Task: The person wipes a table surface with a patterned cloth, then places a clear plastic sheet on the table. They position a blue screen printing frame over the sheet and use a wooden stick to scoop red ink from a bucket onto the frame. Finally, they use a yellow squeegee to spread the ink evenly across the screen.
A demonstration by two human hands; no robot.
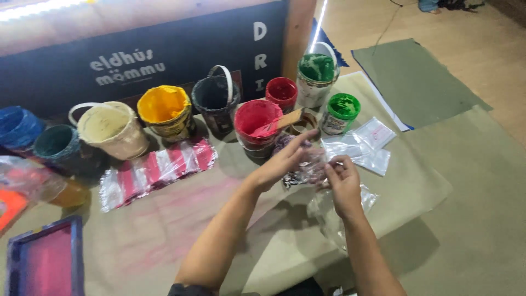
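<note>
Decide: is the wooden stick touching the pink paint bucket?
Touching. The head view shows the wooden stick resting across the pink paint bucket, its end lying in the paint.

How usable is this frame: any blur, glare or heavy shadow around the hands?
Head view: soft overall, with motion blur on the left hand, the right hand and the clear plastic bag they hold; a bright strip light glares top left; arm shadows darken the brown paper below.
</note>
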